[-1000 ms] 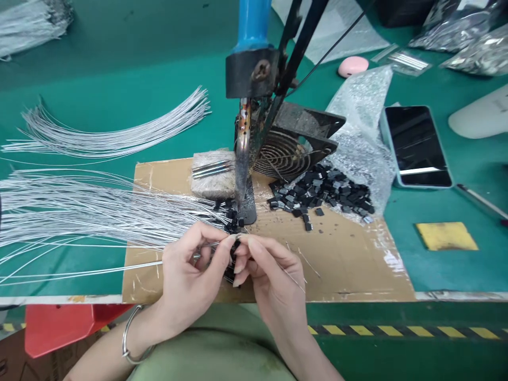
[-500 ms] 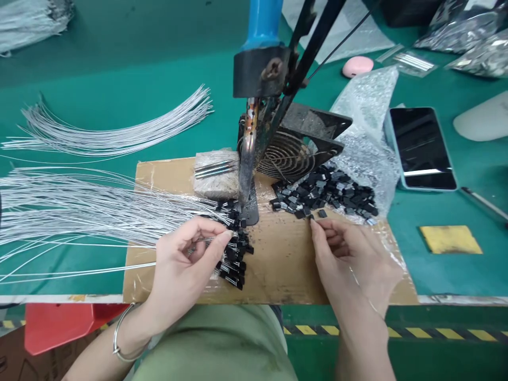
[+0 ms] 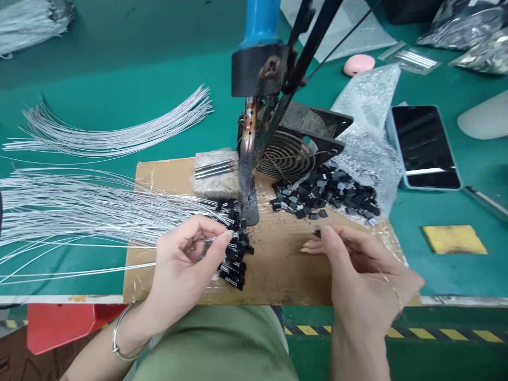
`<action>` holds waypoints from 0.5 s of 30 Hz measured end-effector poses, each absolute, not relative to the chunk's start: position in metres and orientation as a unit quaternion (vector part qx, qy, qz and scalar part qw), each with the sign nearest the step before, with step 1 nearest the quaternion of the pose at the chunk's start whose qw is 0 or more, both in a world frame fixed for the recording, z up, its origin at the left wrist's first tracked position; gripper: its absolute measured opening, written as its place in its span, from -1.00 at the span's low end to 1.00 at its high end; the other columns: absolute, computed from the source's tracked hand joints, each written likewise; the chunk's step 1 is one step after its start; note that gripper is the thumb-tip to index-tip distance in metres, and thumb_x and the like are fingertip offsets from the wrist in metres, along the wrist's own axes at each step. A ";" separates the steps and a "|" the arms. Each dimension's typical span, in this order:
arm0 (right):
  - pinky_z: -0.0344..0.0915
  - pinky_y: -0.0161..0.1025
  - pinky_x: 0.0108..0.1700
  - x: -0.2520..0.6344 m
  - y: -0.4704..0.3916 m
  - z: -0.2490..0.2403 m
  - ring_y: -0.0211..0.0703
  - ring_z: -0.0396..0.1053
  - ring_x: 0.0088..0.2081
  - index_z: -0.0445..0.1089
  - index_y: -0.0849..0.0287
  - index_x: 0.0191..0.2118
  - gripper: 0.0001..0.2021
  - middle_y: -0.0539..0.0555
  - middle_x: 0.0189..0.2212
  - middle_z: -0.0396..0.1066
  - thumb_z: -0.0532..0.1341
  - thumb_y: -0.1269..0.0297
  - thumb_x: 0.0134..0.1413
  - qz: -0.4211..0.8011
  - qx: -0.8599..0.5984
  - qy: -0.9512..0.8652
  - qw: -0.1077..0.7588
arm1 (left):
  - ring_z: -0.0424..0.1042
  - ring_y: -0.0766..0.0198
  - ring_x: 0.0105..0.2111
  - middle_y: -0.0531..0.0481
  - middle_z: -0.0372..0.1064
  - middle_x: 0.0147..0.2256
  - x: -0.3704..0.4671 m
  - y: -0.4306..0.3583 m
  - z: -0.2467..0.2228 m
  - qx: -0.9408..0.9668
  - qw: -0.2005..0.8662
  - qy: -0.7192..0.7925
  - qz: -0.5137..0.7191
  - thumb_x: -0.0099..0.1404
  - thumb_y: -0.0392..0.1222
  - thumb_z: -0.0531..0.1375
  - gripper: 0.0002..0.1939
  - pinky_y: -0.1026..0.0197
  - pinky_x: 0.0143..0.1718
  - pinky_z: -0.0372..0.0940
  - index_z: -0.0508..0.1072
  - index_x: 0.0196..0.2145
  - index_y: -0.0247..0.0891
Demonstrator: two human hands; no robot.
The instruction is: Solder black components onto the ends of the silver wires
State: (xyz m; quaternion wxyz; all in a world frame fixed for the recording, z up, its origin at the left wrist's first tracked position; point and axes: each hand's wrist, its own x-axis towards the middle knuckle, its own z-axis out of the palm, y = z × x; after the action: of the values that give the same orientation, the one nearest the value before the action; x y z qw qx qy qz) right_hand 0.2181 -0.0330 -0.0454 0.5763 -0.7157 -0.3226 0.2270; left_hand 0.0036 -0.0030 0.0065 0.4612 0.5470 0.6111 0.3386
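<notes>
My left hand [image 3: 190,267] pinches the end of a thin white wire between thumb and forefinger. It rests over a bundle of white wires [image 3: 99,206] whose right ends carry black connectors [image 3: 238,254]. My right hand [image 3: 361,270] is closed on a small black piece [image 3: 316,233] held at the fingertips, in front of a pile of black pieces [image 3: 329,190]. A metal nozzle [image 3: 246,143] under a blue handle [image 3: 262,21] points down between the two hands. Cardboard [image 3: 281,264] lies beneath.
Behind the nozzle stands a black fan [image 3: 289,153]. A wrapped block [image 3: 216,180] with metal rods is beside it. Another wire bundle [image 3: 119,137] lies at the back left. At right are bubble wrap [image 3: 369,116], a phone [image 3: 424,148] and a yellow sponge [image 3: 454,239].
My right hand has drawn back from the edge of the pile, down and slightly right, with a small black piece now at its fingertips. My left hand has barely moved.
</notes>
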 end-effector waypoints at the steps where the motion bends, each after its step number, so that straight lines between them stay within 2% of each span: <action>1: 0.53 -0.23 -0.42 0.214 -0.033 -0.043 -0.18 0.53 -0.54 0.62 0.18 -0.31 -0.81 0.00 -0.51 0.58 0.53 0.19 0.05 0.239 -0.706 -0.321 0.584 | 0.28 0.39 -0.50 0.05 0.46 -0.46 0.003 -0.003 0.006 0.547 0.462 0.610 0.339 0.38 -0.21 0.33 -0.87 0.30 -0.50 0.09 0.59 -0.36 -0.21; 5: 0.52 -0.31 -0.46 0.198 -0.031 -0.036 -0.25 0.50 -0.55 0.67 0.13 -0.26 -0.90 -0.03 -0.51 0.57 0.50 0.31 0.07 0.303 -0.665 -0.329 0.598 | 0.24 0.39 -0.51 0.09 0.42 -0.48 0.004 -0.002 0.005 0.545 0.469 0.607 0.339 0.40 -0.19 0.33 -0.87 0.28 -0.51 0.06 0.59 -0.35 -0.20; 9: 0.47 -0.37 -0.53 0.181 -0.027 -0.028 -0.30 0.45 -0.59 0.68 0.08 -0.30 -0.95 -0.06 -0.54 0.55 0.46 0.37 0.10 0.368 -0.620 -0.332 0.608 | 0.27 0.39 -0.51 0.09 0.41 -0.49 0.005 -0.002 0.007 0.545 0.474 0.607 0.331 0.40 -0.20 0.32 -0.86 0.27 -0.50 0.06 0.58 -0.36 -0.20; 15: 0.47 -0.46 -0.50 0.165 -0.022 -0.022 -0.35 0.46 -0.58 0.70 0.03 -0.26 -0.89 -0.09 -0.55 0.55 0.41 0.39 0.17 0.469 -0.558 -0.330 0.600 | 0.45 0.33 -0.39 0.01 0.60 -0.32 0.008 0.001 0.014 0.539 0.513 0.580 0.331 0.40 -0.25 0.32 -0.89 0.28 -0.44 0.19 0.59 -0.33 -0.21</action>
State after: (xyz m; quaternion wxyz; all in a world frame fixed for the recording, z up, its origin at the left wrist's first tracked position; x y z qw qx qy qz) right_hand 0.1649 -0.0217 -0.0217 0.5997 -0.5580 -0.3298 0.4693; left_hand 0.0081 0.0006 0.0141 0.5134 0.5389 0.5800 0.3311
